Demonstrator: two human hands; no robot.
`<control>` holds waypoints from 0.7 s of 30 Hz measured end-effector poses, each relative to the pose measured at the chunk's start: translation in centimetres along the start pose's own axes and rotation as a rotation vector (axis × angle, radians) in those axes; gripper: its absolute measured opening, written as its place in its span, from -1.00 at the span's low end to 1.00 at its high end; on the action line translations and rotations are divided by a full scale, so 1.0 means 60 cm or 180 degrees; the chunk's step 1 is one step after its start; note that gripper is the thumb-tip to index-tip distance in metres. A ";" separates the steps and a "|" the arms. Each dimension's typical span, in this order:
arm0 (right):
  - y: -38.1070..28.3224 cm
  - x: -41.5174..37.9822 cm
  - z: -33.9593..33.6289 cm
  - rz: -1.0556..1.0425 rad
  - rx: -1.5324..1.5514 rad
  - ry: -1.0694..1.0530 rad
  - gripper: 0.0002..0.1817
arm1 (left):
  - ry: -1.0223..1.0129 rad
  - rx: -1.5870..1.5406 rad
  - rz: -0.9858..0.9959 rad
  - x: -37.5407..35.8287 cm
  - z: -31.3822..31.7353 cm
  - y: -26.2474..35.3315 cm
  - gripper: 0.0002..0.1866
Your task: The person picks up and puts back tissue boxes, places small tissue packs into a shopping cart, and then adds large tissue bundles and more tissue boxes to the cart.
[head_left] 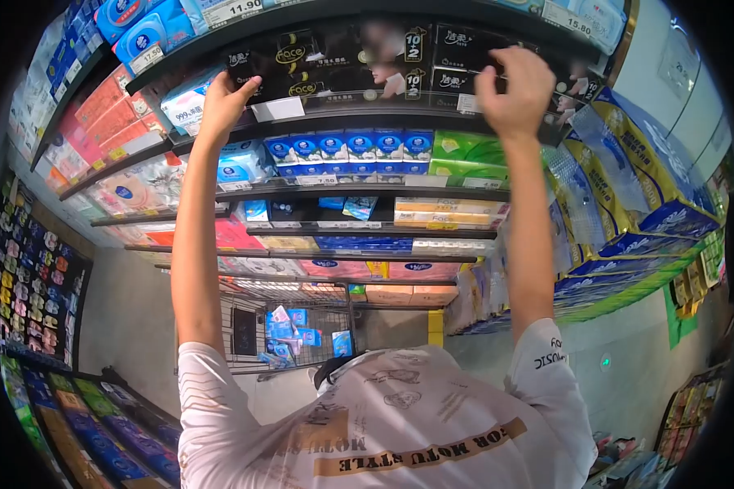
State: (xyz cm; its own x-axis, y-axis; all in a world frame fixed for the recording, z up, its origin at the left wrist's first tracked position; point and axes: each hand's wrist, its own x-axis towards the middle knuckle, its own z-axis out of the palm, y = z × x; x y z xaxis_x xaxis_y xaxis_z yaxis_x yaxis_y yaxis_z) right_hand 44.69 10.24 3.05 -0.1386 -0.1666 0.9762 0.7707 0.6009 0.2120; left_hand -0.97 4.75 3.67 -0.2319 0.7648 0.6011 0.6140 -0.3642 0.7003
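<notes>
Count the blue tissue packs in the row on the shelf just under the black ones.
4 blue tissue packs stand side by side, at and; another at makes it 5, and others may be hidden behind.

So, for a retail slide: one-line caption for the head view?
Both hands, left hand and right hand, grip a black tissue multipack on a high shelf of a tissue aisle.

you are in a shop. shelves (359, 189) carry tissue packs (347, 148) with price tags (235, 10), and a trolley (289, 330) stands below.
</notes>
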 end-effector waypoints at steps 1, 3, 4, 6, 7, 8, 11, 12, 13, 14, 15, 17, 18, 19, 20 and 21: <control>0.019 -0.002 -0.016 0.0052 -0.0178 -0.0192 -0.63 | 0.0000 0.0121 0.0038 0.012 0.003 -0.015 -0.67; 0.039 0.005 -0.032 0.0038 -0.0363 -0.0517 -0.43 | -0.0060 0.0288 -0.0088 0.019 0.007 -0.014 -0.64; 0.054 0.002 -0.037 -0.0004 -0.0386 -0.0654 -0.33 | -0.0025 0.0287 -0.0016 0.013 0.016 -0.002 -0.65; 0.068 0.000 -0.042 0.0020 -0.0532 -0.0988 -0.02 | 0.0082 0.0298 0.0145 -0.004 0.020 0.012 -0.67; 0.068 0.007 -0.045 0.0062 -0.0543 -0.1150 -0.01 | 0.0141 0.0153 0.0185 -0.006 0.023 0.007 -0.66; 0.062 0.012 -0.048 0.0111 -0.0546 -0.1331 0.00 | 0.0089 0.0028 0.0172 -0.011 0.022 0.006 -0.65; 0.050 0.027 -0.055 0.0457 -0.0595 -0.1470 -0.09 | -0.0170 -0.0119 -0.0152 -0.010 0.001 0.009 -0.54; 0.045 0.036 -0.058 0.0593 -0.0473 -0.1541 -0.10 | -0.0151 -0.0042 -0.0124 -0.009 0.000 0.011 -0.50; 0.034 0.048 -0.063 0.0715 -0.0248 -0.1487 -0.15 | -0.0130 0.0041 -0.0099 -0.007 -0.003 0.010 -0.47; 0.039 0.046 -0.058 0.0687 -0.0271 -0.1445 -0.15 | -0.0108 0.0124 -0.0081 -0.007 -0.005 0.010 -0.44; 0.049 0.044 -0.053 0.0654 -0.0291 -0.1400 -0.15 | -0.0152 0.0094 0.0191 -0.009 -0.008 0.011 -0.36; 0.055 0.044 -0.047 0.0663 -0.0220 -0.1329 -0.14 | -0.0378 0.0133 0.0190 0.001 -0.016 -0.001 -0.36; 0.057 0.045 -0.046 0.0771 -0.0130 -0.1413 -0.15 | -0.0508 0.0252 0.0040 0.022 -0.027 -0.029 -0.36; 0.062 0.045 -0.046 0.0877 -0.0046 -0.1487 -0.15 | -0.0636 0.0173 0.0022 0.028 -0.033 -0.038 -0.38; 0.064 0.048 -0.044 0.0985 0.0033 -0.1557 -0.16 | -0.0690 0.0068 0.0028 0.031 -0.037 -0.047 -0.39; 0.060 0.051 -0.045 0.0828 -0.0109 -0.1526 -0.14 | -0.0745 -0.0038 0.0038 0.031 -0.039 -0.041 -0.41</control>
State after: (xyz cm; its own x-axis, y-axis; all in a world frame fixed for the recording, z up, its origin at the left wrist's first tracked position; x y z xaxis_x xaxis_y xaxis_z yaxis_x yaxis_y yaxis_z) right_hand 48.74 9.79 6.69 -0.2025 0.3641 0.9091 0.8361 0.5476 -0.0331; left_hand -4.66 5.85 3.97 -0.0423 0.8623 0.5046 0.6065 -0.3792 0.6989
